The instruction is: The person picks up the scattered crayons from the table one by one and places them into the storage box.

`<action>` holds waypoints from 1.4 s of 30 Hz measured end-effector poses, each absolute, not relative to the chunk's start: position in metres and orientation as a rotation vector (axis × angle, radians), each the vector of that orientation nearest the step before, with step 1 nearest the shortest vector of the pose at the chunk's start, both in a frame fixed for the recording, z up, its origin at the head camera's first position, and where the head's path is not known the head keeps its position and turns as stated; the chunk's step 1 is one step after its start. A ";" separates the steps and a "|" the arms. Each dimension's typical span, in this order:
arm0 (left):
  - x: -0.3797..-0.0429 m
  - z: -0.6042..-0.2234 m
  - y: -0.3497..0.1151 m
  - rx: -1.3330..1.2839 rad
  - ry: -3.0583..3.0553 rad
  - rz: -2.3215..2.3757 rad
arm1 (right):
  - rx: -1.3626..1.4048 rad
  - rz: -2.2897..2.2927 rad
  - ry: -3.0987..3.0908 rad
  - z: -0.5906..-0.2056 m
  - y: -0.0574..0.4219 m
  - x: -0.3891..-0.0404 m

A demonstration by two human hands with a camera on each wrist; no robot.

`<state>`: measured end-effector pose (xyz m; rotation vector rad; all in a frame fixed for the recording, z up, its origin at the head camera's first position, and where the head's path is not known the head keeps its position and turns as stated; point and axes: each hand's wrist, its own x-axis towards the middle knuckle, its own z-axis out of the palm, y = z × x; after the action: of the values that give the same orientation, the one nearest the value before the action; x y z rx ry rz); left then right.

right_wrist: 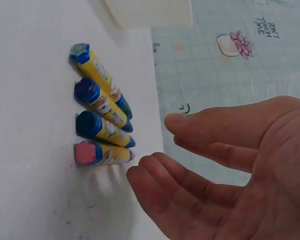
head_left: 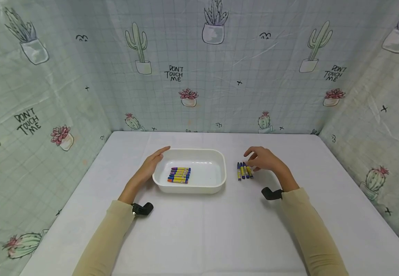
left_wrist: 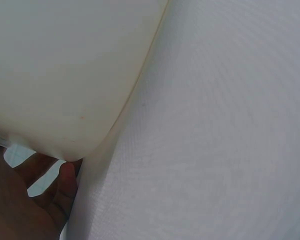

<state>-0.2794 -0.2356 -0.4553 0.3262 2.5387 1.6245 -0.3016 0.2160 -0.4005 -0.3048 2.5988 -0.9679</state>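
My straight-fingered left hand touches a white rectangular plastic tray; my loose-fingered right hand hovers by four yellow-and-blue crayons.

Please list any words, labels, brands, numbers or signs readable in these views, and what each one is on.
"DON'T TOUCH ME": on the cactus-patterned backdrop, three times in the head view and once, turned sideways, in the right wrist view.
"x": small cross marks, also on the backdrop.
Too small or blurred to read: wrapper print on the crayons in the white tray and the crayons beside it.
No readable numbers or brands.
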 end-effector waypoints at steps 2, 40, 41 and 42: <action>-0.279 -0.455 -0.235 0.321 2.526 1.637 | -0.296 -0.972 2.576 -0.404 0.220 -0.302; -0.276 -0.451 -0.233 0.282 2.530 1.631 | -0.296 -0.863 2.498 -0.417 0.227 -0.301; -0.276 -0.451 -0.233 0.280 2.536 1.626 | -0.297 -0.860 2.499 -0.416 0.226 -0.301; -0.275 -0.451 -0.233 0.276 2.542 1.620 | -0.291 -0.858 2.500 -0.416 0.226 -0.301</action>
<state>-0.2754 -0.2328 -0.4508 0.2760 2.5418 1.6204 -0.3006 0.2258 -0.4162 -0.2912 2.4997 -0.8576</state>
